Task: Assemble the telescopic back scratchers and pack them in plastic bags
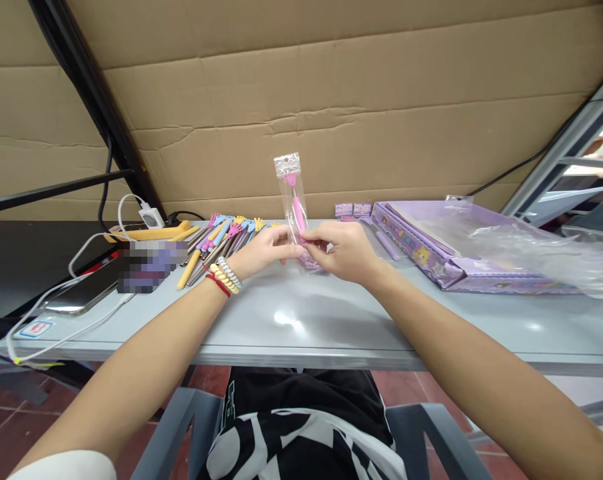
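A long, pale grey, glossy table (281, 340) stretches before the person. On its right lies a shallow lilac printed cardboard box (416, 250), with crumpled clear plastic bags (521, 243) lying in it and spilling over its right side. On the table's left is a loose heap of multicoloured sticks with small hand-shaped heads (224, 237), just beside the left wrist. Between the two, the left hand (268, 252) and the right hand (344, 250) meet at a narrow clear plastic bag (283, 193), held nearly upright. The left thumb and fingers close around its lower part from the left, with little gap; the right thumb and forefinger pinch it from the right, their tips almost together. Inside the bag stands a slim pink-handled stick (298, 210), its pink splayed head up near the bag's top, well above the fingertips, its handle running down between both hands.
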Motion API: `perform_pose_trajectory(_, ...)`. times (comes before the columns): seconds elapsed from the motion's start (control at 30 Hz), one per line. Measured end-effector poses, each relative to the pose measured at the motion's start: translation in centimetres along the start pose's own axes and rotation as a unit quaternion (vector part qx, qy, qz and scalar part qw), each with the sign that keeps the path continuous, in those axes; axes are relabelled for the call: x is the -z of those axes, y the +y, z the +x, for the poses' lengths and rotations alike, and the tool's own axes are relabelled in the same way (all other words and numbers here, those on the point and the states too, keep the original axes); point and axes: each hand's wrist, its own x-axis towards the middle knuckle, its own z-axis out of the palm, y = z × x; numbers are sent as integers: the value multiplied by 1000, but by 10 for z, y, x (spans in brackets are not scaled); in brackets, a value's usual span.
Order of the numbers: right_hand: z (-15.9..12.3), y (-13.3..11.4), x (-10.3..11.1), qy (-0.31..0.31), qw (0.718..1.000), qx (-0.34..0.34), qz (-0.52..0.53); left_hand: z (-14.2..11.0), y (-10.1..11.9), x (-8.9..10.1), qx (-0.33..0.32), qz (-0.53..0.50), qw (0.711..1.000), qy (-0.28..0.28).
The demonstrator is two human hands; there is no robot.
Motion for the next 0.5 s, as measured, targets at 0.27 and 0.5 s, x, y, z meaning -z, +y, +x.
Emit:
perform_pose_trajectory(0.27, -2, 3, 0, -29, 998, 63, -4, 1, -1, 1, 39, -210, 971, 110)
perform_pose_trajectory(0.5, -1, 1, 0, -42, 993, 107, 22, 2, 0, -2, 62, -259, 953, 145)
